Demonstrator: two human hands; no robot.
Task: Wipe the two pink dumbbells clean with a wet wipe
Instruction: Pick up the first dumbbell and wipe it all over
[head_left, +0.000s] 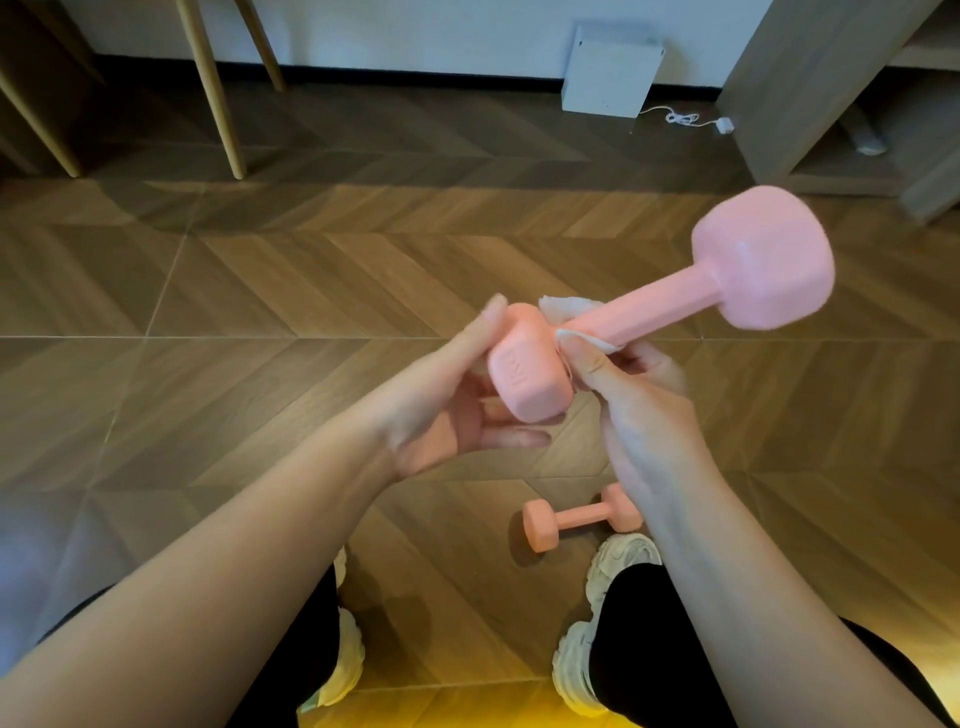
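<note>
I hold one pink dumbbell (670, 306) in the air, slanting up to the right. My left hand (457, 405) cradles its near head, thumb along the top and fingers underneath. My right hand (634, 389) pinches a white wet wipe (576, 317) around the handle, right beside that near head. The wipe is bunched and partly hidden by the handle and my fingers. A second pink dumbbell (576, 519) lies on the floor below my right wrist, just ahead of my right shoe.
Wooden herringbone floor (311, 291) all round. My white shoes (597, 623) and black trouser legs are at the bottom. Wooden furniture legs (213, 88) stand back left, a white box (608, 73) with a cable leans on the wall, a shelf unit (841, 93) stands back right.
</note>
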